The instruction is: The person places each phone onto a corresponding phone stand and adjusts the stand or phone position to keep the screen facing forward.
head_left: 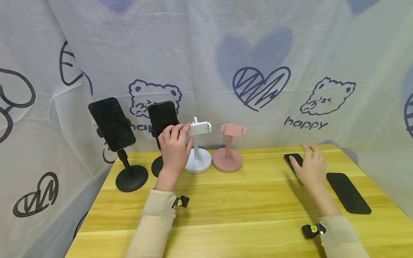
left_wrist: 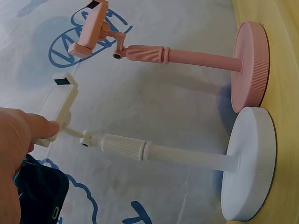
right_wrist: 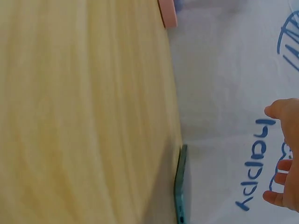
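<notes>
My left hand (head_left: 174, 145) is at the left end of the clamp on a white phone stand (head_left: 198, 160), thumb and forefinger pinching that end. In the left wrist view the white phone stand (left_wrist: 187, 157) stands upright on its round base, with the left hand (left_wrist: 16, 140) at its clamp. My right hand (head_left: 310, 168) is held above a dark phone (head_left: 297, 159) lying flat, fingers spread and apart from it. The right wrist view shows the right hand (right_wrist: 289, 149) with nothing between its fingers, above the phone's edge (right_wrist: 181, 184).
A pink phone stand (head_left: 227, 159) with a bare clamp stands right of the white one. Two black stands hold phones upright at left: one phone (head_left: 113, 123) at the far left, another phone (head_left: 162, 116) behind my left hand. A second flat phone (head_left: 348, 193) lies at right. A printed cloth hangs behind the wooden table (head_left: 238, 215).
</notes>
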The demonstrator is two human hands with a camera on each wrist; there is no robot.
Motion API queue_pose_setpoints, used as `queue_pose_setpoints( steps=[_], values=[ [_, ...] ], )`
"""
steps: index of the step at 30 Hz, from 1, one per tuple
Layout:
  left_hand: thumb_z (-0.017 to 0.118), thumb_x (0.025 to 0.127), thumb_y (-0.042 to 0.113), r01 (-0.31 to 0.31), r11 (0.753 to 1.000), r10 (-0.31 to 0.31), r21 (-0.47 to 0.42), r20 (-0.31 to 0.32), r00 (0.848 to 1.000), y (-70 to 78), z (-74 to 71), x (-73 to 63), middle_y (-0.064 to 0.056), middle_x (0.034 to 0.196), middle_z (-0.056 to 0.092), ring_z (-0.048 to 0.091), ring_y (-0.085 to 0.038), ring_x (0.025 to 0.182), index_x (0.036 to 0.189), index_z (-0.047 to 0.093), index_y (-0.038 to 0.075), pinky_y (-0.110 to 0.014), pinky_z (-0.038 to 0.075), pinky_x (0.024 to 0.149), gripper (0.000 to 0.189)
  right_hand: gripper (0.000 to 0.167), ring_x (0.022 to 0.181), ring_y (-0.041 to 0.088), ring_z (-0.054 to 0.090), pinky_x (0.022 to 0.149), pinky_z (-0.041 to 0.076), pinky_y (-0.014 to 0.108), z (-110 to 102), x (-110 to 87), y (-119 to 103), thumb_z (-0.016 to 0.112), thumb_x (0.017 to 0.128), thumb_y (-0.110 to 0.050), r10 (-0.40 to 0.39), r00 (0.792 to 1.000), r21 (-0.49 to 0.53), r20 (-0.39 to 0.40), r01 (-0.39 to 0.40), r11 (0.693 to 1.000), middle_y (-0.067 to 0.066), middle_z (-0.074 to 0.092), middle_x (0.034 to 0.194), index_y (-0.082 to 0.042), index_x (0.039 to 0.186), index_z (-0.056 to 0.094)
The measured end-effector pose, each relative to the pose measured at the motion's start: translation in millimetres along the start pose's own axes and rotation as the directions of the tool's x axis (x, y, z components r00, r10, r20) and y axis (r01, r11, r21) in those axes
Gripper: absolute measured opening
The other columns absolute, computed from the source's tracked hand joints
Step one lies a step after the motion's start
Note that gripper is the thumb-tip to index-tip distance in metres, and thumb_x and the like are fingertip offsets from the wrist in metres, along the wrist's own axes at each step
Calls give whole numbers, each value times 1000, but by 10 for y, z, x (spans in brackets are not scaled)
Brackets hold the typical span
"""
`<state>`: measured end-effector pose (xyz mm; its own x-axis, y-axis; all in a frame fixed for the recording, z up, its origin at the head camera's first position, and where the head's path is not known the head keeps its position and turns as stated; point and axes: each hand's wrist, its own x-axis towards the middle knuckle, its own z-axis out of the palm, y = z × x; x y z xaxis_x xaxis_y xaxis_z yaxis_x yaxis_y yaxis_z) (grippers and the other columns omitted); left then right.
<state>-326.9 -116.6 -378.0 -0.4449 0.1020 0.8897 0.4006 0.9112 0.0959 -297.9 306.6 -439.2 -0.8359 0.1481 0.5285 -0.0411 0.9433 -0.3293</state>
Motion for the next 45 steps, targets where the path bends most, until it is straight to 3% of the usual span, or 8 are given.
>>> queue_pose_setpoints(
  steps=[5,12,18,23,29,45],
  values=[
    [73,87,21,16,1000,-16,0,-29,999,3,44,11,-12,117,63,46,-30,108,124,64,11,-47,37,89,39,62,124,56,35,97,31,69,40,12,106,59,95,-34,29,999,-4,29,-29,1000,36,38,137,-1,143,37],
    [71,89,20,47,999,-47,-11,-45,998,28,93,4,-11,116,62,46,-30,106,124,65,11,-47,38,88,36,69,127,58,30,94,30,72,95,11,236,53,97,-40,110,985,5,132,-111,994,38,31,141,-3,150,28],
    [71,89,19,83,996,-84,-20,-81,993,69,145,17,-11,115,63,46,-29,104,122,66,11,-46,37,87,34,74,128,60,26,91,31,73,135,63,292,50,98,-46,171,964,-5,206,-173,985,39,28,143,-4,152,23],
    [72,88,17,132,991,-135,-29,-108,985,122,170,20,-10,115,63,47,-29,103,120,67,12,-45,38,86,33,77,129,62,23,89,30,75,174,118,301,51,96,-49,213,933,-24,289,-216,976,40,24,145,-4,152,23],
    [72,88,16,184,982,-188,-43,-110,976,161,186,3,-10,115,63,48,-29,103,120,68,12,-46,38,86,33,80,127,64,22,91,31,75,218,161,271,53,95,-47,226,907,-28,357,-231,972,43,22,144,0,151,22],
    [71,88,15,161,987,-163,-29,-99,982,145,165,-5,-10,116,62,47,-29,103,122,67,13,-46,38,85,34,86,128,63,19,97,27,73,293,143,294,59,92,-43,280,846,-44,455,-293,955,45,18,143,5,150,17]
  ],
)
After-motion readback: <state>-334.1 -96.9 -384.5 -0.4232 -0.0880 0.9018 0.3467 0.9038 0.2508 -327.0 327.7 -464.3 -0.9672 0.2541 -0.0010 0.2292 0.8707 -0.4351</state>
